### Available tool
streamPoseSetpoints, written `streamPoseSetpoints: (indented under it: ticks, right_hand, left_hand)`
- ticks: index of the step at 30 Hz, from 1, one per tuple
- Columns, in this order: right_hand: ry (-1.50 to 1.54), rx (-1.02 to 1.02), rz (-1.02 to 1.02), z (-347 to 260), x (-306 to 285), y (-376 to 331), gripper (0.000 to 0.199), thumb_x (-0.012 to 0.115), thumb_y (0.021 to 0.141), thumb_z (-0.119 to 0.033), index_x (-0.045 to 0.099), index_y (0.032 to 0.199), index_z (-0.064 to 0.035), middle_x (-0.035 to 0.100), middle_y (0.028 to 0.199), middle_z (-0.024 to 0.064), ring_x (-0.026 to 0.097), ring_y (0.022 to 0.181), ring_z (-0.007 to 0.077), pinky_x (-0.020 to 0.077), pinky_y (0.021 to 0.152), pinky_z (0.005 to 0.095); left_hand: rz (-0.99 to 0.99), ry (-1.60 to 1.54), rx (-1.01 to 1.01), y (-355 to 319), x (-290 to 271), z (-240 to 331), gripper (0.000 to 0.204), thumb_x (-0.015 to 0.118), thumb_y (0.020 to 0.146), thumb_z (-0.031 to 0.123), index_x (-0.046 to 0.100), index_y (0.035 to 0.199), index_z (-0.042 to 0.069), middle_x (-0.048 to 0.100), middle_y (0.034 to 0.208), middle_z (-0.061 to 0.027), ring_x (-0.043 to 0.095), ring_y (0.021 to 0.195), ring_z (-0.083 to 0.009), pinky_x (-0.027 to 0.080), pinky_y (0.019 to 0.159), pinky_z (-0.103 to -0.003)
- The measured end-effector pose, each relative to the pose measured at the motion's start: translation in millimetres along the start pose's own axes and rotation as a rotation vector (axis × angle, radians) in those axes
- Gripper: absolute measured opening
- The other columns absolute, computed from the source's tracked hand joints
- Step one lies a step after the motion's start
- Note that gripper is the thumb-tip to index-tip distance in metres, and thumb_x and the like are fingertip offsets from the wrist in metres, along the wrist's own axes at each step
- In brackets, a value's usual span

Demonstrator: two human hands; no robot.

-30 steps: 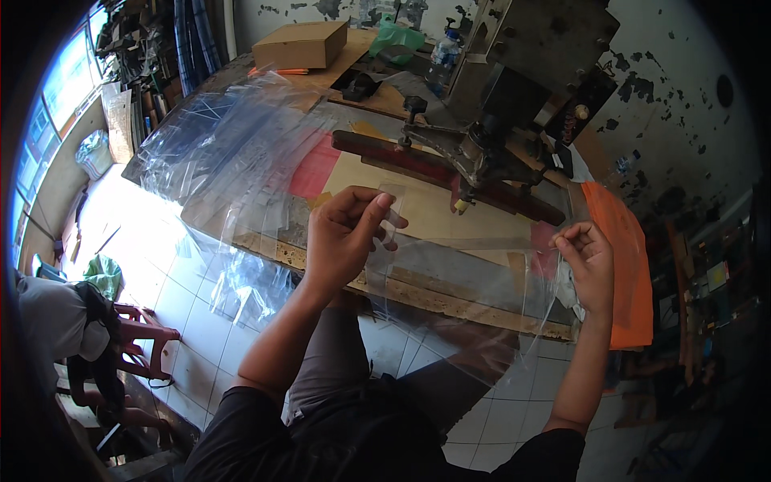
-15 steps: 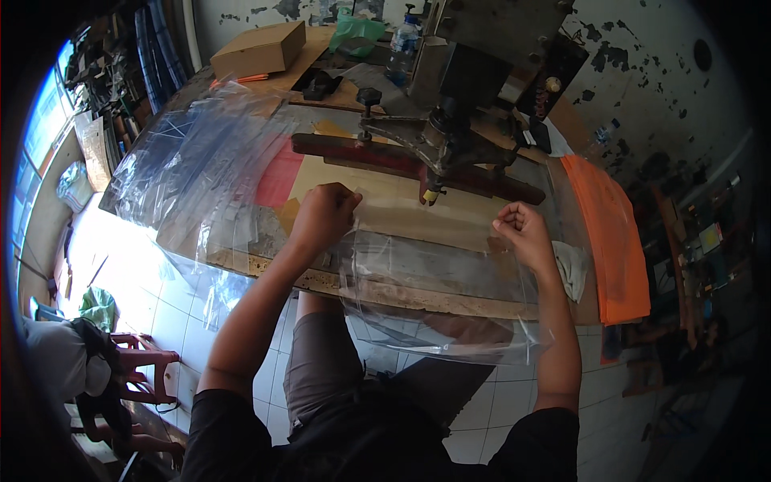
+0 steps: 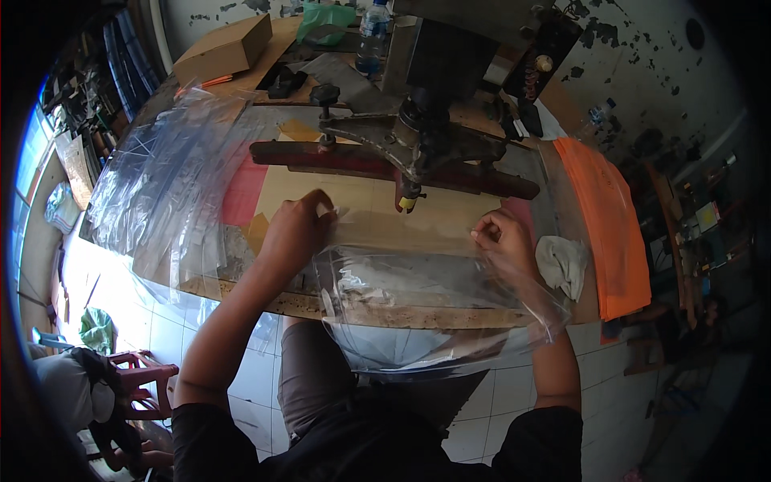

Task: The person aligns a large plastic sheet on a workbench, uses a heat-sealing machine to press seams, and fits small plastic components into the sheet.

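Note:
My left hand [image 3: 299,231] is closed in a pinch at the upper left corner of a clear plastic sheet or bag [image 3: 393,281]; which of the two it is, I cannot tell. At its upper right my right hand [image 3: 507,241] pinches the same plastic, thumb against forefinger. The plastic lies across the worktable's front edge and droops over my lap, its right part resting on my right forearm. Beyond my hands, a press machine's dark red bar [image 3: 337,157] spans a pale yellow board [image 3: 321,186], with a yellow-tipped piece [image 3: 408,203] at its middle.
A heap of clear plastic bags [image 3: 152,189] covers the table's left side. On the right are a white cloth [image 3: 562,263] and an orange stack of sheets [image 3: 604,233]. A cardboard box [image 3: 223,50] and a water bottle [image 3: 373,38] stand behind. Another person [image 3: 72,386] sits at lower left.
The view has shifted a little. Both hands have drawn slightly back from the red bar, still pinching the plastic. Its lower right corner has swung up against my right forearm.

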State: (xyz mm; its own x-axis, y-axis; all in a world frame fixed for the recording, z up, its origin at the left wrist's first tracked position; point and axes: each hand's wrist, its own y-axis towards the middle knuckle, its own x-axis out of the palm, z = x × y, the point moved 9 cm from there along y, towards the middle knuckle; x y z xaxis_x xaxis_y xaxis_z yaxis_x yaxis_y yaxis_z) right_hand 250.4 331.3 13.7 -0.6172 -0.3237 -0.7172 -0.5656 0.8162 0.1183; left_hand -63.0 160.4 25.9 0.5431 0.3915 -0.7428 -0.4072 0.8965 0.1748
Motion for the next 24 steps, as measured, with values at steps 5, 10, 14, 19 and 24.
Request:
streamPoseSetpoints:
  ticks: [5, 10, 14, 19, 24]
  right_hand:
    - [-0.054, -0.126, 0.052, -16.0, -1.8, -5.7, 0.009, 0.073, 0.089, 0.001, 0.069, 0.097, 0.0018, 0.063, 0.095, 0.0097, 0.069, 0.084, 0.025, 0.0536, 0.076, 0.0365]
    - [-0.182, -0.27, 0.079, -36.8, -3.3, -14.1, 0.009, 0.071, 0.09, 0.001, 0.068, 0.098, 0.0018, 0.061, 0.096, 0.0134, 0.068, 0.084, 0.0321, 0.0532, 0.073, 0.0418]
    - [-0.267, -0.291, 0.05, -41.3, -1.4, -17.8, 0.009, 0.07, 0.091, -0.002, 0.067, 0.098, 0.0025, 0.059, 0.096, 0.0136, 0.066, 0.085, 0.0319, 0.0525, 0.073, 0.0431]
    - [-0.375, -0.293, -0.041, -41.8, -2.6, -18.9, 0.017, 0.07, 0.092, -0.005, 0.07, 0.108, 0.0022, 0.059, 0.096, 0.0143, 0.064, 0.086, 0.031, 0.0528, 0.073, 0.0432]
    - [-0.31, -0.213, -0.081, -34.1, -1.4, -27.0, 0.033, 0.07, 0.093, -0.004, 0.07, 0.127, -0.0019, 0.06, 0.092, 0.014, 0.065, 0.087, 0.0301, 0.0541, 0.075, 0.042]
  left_hand:
    - [-0.007, 0.004, 0.054, 1.9, 4.1, -5.9, 0.012, 0.072, 0.091, 0.013, 0.074, 0.096, 0.003, 0.067, 0.067, -0.0156, 0.066, 0.06, -0.0256, 0.05, 0.06, -0.038]
    - [-0.027, 0.032, 0.009, 1.5, 2.4, 2.0, 0.013, 0.072, 0.092, 0.012, 0.075, 0.095, 0.0, 0.069, 0.07, -0.0162, 0.067, 0.06, -0.0252, 0.05, 0.059, -0.037]
    - [-0.04, 0.041, 0.046, 2.5, 3.2, 6.8, 0.013, 0.071, 0.093, 0.012, 0.075, 0.096, 0.0, 0.07, 0.072, -0.0166, 0.068, 0.061, -0.0249, 0.051, 0.061, -0.037]
    - [-0.073, 0.051, 0.002, 0.7, 2.3, 3.1, 0.014, 0.07, 0.093, 0.01, 0.077, 0.101, 0.0, 0.071, 0.075, -0.0173, 0.066, 0.058, -0.0241, 0.052, 0.063, -0.036]
    - [-0.095, 0.046, -0.001, -4.2, -4.3, 13.9, 0.019, 0.068, 0.093, 0.009, 0.077, 0.107, 0.0, 0.07, 0.075, -0.0207, 0.067, 0.061, -0.0296, 0.054, 0.065, -0.039]
